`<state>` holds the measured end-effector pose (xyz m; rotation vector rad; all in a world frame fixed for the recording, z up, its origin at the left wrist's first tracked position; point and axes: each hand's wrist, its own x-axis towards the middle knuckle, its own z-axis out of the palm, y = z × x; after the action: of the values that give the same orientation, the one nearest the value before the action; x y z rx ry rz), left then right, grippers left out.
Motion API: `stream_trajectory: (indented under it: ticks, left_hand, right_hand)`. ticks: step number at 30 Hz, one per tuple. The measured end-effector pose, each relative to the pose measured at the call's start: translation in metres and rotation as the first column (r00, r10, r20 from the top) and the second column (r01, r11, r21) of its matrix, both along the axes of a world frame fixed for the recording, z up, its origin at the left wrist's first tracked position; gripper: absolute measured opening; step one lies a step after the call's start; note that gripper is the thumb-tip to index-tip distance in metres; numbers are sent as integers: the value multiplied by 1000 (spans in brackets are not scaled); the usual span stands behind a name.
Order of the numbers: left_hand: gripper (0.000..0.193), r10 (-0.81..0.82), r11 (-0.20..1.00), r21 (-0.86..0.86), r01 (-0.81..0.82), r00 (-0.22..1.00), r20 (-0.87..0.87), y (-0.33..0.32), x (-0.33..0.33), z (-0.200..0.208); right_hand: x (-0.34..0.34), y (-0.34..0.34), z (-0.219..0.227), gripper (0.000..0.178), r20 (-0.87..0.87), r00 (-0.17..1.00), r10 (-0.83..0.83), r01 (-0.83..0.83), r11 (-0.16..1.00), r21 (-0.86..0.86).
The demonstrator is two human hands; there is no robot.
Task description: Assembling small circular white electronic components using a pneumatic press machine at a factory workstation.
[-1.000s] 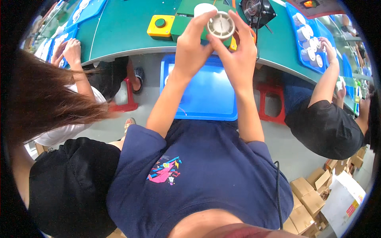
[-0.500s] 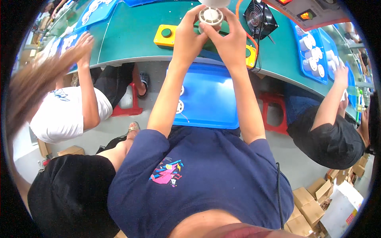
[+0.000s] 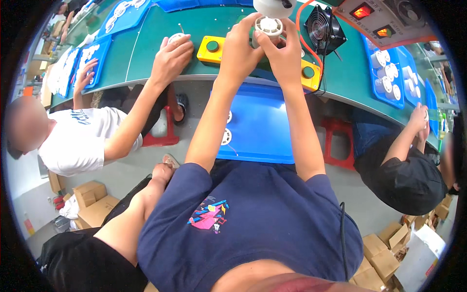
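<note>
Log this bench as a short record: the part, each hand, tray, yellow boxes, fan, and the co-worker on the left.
Part: round, white, slotted top
Left hand: grips its left side
Right hand: grips its right side
Tray: blue, below the hands, two white discs at its left
Yellow boxes: two, with green buttons
Fan: black, right of the hands
Co-worker's hand: over a white piece on the bench

Item: one white, round, slotted plastic part, gripped between the bare left hand and bare right hand. Also: two yellow boxes with round green buttons (one either side of the hands); one square black fan; one blue rectangular plastic tray, white slotted discs at its left.
</note>
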<state>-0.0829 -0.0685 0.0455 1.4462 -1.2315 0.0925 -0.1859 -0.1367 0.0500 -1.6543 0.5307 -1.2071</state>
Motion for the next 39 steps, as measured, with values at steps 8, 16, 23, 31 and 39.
stream_trajectory:
  ticks: [8, 16, 23, 31, 39]
  left_hand:
    - [51, 256, 959, 75, -274, 947, 195, 63, -4, -7]
    - [40, 367, 896, 146, -420, 884, 290, 90, 9, -13]
    - [41, 343, 895, 202, -398, 903, 260, 91, 21, -24]
    - [39, 276, 897, 300, -324, 942, 192, 98, 22, -18]
    - [34, 316, 877, 301, -375, 921, 227, 95, 21, -20]
  right_hand:
    - [7, -4, -6, 57, 61, 998, 22, -23, 999, 23]
    - [2, 2, 4, 58, -4, 1000, -16, 16, 999, -44]
    - [-34, 17, 5, 58, 35, 965, -259, 261, 942, -212]
    - [-122, 17, -29, 14, -315, 805, -503, 243, 763, -599]
    - [-114, 20, -29, 12, -345, 751, -563, 242, 721, -649]
